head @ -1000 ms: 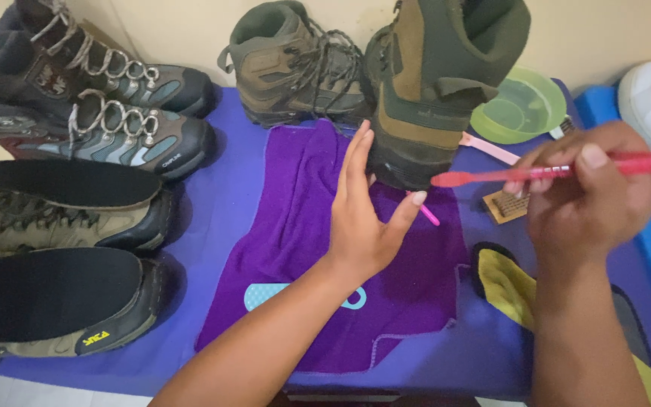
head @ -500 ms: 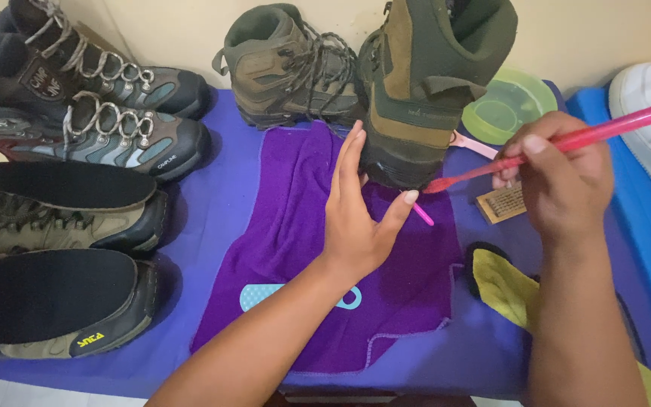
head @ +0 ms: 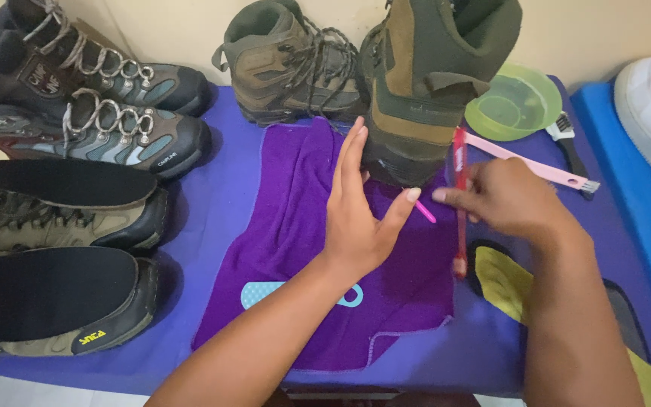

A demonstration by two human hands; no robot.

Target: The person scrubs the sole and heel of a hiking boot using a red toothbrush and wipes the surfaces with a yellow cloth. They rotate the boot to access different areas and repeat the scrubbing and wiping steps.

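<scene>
Two hands flank the boot — right fingers pinching a red toothbrush, left fingers flat, empty.

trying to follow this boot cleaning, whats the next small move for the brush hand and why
Probably tip the red brush so its head meets the boot's heel. The right hand holds the brush upright beside the heel, not clearly touching it, while the left hand rests open against the boot's side, steadying it on the purple cloth.

Both hands and forearms are bare, without sleeves, rings or watch
</scene>
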